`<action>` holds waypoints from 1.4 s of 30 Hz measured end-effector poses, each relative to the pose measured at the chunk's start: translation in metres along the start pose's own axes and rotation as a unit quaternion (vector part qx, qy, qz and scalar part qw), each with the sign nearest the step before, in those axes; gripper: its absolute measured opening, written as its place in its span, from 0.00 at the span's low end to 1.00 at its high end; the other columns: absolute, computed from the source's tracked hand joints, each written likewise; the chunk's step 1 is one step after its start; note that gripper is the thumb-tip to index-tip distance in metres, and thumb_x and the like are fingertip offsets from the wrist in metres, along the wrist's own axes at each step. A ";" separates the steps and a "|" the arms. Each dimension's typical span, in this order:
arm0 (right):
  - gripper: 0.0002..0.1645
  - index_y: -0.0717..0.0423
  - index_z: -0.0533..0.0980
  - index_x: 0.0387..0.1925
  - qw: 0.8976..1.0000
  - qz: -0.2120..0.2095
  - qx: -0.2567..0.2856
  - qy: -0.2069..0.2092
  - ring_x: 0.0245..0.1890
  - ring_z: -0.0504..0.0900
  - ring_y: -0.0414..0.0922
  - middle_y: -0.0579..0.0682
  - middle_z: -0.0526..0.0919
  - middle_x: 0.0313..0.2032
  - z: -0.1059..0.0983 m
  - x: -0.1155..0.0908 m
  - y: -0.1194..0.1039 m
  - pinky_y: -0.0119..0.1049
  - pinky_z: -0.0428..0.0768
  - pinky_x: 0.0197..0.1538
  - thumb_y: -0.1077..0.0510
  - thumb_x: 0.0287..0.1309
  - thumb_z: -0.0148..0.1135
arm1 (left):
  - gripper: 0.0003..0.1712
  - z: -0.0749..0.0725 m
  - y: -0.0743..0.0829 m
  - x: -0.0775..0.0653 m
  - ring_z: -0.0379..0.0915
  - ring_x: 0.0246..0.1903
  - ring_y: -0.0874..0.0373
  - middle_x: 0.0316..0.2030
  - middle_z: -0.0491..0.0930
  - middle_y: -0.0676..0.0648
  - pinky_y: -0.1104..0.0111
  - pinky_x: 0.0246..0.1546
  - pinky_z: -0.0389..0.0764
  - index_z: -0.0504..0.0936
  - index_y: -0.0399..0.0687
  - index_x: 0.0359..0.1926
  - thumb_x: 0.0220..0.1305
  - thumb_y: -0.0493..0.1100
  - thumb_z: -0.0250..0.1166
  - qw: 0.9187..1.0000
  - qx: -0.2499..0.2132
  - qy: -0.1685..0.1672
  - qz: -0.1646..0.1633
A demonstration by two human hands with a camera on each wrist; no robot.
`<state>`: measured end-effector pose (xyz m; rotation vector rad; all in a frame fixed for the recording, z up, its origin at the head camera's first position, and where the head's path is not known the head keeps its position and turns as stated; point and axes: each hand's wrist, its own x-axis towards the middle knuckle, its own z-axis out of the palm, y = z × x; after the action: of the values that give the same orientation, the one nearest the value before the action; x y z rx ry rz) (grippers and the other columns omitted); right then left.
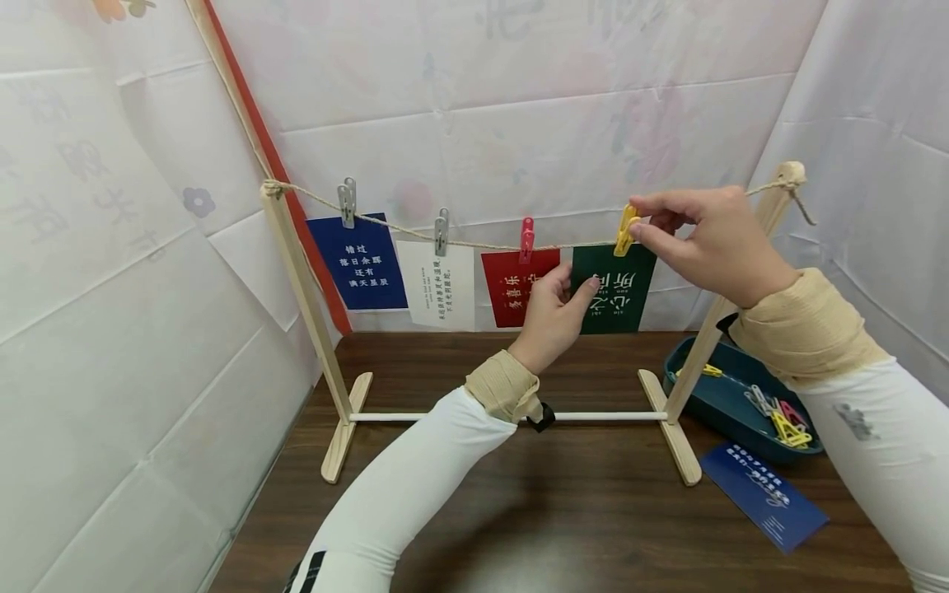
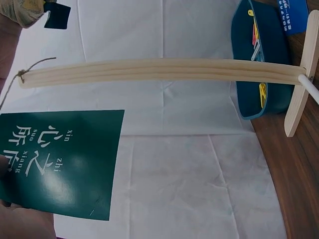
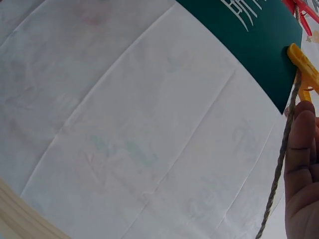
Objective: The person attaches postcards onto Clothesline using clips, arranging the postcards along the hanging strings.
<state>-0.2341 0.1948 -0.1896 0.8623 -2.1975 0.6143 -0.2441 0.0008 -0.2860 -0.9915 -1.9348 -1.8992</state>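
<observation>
At the left edge of a green card [image 1: 630, 305] with white lettering, my left hand [image 1: 554, 317] pinches the card between thumb and fingers. My right hand [image 1: 704, 239] grips a yellow clothespin [image 1: 625, 232] by its handles at the rope [image 1: 482, 245]. In the right wrist view, the tip of that yellow clothespin [image 3: 301, 64] overlaps the top of the green card [image 3: 264, 45] beside the rope. Just left of my left hand hangs a red card [image 1: 511, 296] under a red clothespin [image 1: 527, 239].
Further left, a blue card [image 1: 359, 280] and a white card [image 1: 437, 288] hang from grey clothespins. The rope spans a wooden stand [image 1: 304, 288]. Behind its right foot sits a dark teal basket [image 1: 741, 428] with several clothespins; a blue card [image 1: 764, 494] lies in front.
</observation>
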 end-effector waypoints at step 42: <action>0.14 0.61 0.83 0.37 0.996 0.046 0.048 0.063 0.30 0.79 0.32 0.53 0.85 0.32 -0.006 -0.084 0.042 0.19 0.74 0.38 0.73 0.46 0.69 | 0.13 0.018 -0.057 -0.038 0.78 0.42 0.37 0.41 0.82 0.37 0.61 0.43 0.80 0.75 0.32 0.50 0.66 0.32 0.59 0.993 -0.064 -0.055 -0.085</action>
<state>-0.2164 0.2603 -0.2552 0.7520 -2.1170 0.8031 -0.2462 0.0114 -0.3556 -1.0154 -2.0391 -2.1262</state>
